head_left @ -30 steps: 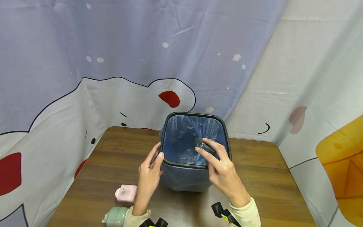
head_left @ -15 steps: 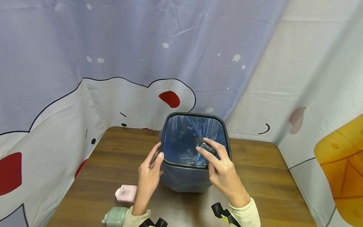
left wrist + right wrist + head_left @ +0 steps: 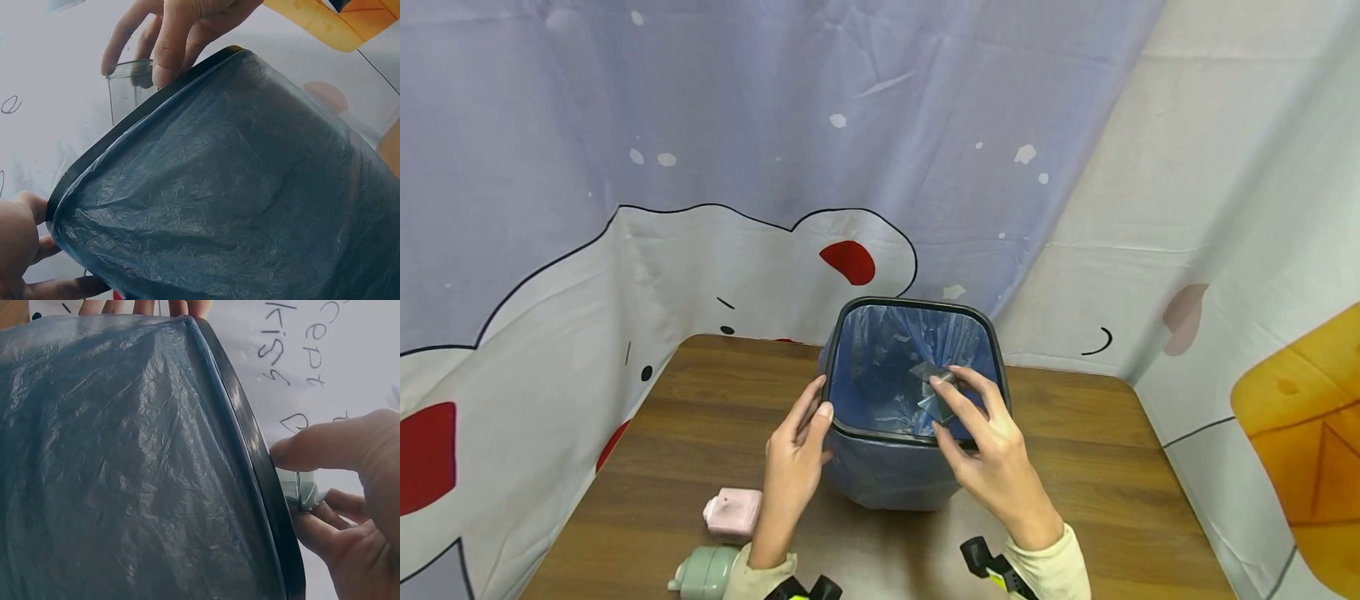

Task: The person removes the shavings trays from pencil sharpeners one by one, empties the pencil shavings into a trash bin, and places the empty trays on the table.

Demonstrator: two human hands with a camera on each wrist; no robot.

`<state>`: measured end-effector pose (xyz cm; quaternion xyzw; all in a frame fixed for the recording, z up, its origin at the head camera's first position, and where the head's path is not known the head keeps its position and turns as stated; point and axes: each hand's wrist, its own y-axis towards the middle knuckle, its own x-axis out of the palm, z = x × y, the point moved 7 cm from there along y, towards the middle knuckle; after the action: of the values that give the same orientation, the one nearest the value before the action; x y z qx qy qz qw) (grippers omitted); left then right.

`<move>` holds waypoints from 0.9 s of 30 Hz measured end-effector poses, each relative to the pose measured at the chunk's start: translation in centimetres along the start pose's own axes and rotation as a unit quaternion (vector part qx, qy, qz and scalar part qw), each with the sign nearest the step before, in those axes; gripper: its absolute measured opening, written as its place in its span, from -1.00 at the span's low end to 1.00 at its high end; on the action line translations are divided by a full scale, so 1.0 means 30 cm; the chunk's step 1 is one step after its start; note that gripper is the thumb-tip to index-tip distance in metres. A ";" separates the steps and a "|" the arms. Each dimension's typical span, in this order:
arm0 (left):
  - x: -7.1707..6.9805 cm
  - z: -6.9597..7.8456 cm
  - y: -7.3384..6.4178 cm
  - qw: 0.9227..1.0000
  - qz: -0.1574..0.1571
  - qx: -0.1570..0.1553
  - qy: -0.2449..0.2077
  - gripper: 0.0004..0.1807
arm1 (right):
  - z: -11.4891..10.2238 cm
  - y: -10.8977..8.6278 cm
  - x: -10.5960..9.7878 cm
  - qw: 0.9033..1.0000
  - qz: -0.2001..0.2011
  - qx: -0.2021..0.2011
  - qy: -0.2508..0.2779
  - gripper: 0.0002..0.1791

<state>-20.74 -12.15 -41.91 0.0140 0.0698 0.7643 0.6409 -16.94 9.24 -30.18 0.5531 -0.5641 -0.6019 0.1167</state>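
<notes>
A trash can (image 3: 891, 475) with a black rim and a translucent blue liner stands upright on the wooden table. My left hand (image 3: 797, 467) rests its fairly straight fingers and thumb against the can's outside, right at the near left corner of the rim. Over the mouth, my right hand (image 3: 992, 450) pinches a clear, straight-sided container (image 3: 936, 407) between thumb and fingers. In the left wrist view, the upper edge of the clear container (image 3: 128, 87) shows beyond the rim. Part of it is hidden behind the rim there, and its kind cannot be made out.
A pink bottle-like object (image 3: 733, 512) lies left of my left forearm. Nearer to me is a pale green bottle (image 3: 709, 572), partly behind the sleeve. A printed curtain (image 3: 760, 150) hangs behind the wooden table (image 3: 1097, 467).
My right thumb and fingers have spread wider, and the clear container has turned in them and shows more of its sides. My left hand and the trash can have stayed put.
</notes>
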 end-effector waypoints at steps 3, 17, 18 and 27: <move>0.000 0.001 0.000 1.000 -0.002 -0.003 -0.001 -0.55 | 0.001 0.000 -0.004 1.000 0.005 0.004 -0.005 -0.42; -0.003 0.106 -0.033 1.000 -0.008 -0.011 -0.003 -0.56 | 0.016 -0.013 -0.010 0.999 0.019 0.046 0.017 -0.38; -0.003 0.103 -0.033 1.000 -0.009 -0.008 -0.005 -0.56 | 0.018 -0.015 -0.011 0.998 0.020 0.056 0.021 -0.36; -0.001 0.004 0.001 1.000 -0.003 -0.003 -0.007 -0.57 | -0.027 0.020 -0.042 0.990 0.032 0.119 0.075 -0.31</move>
<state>-20.76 -12.18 -41.80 0.0178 0.0631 0.7624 0.6438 -16.12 9.54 -28.82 0.5886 -0.6388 -0.4830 0.1106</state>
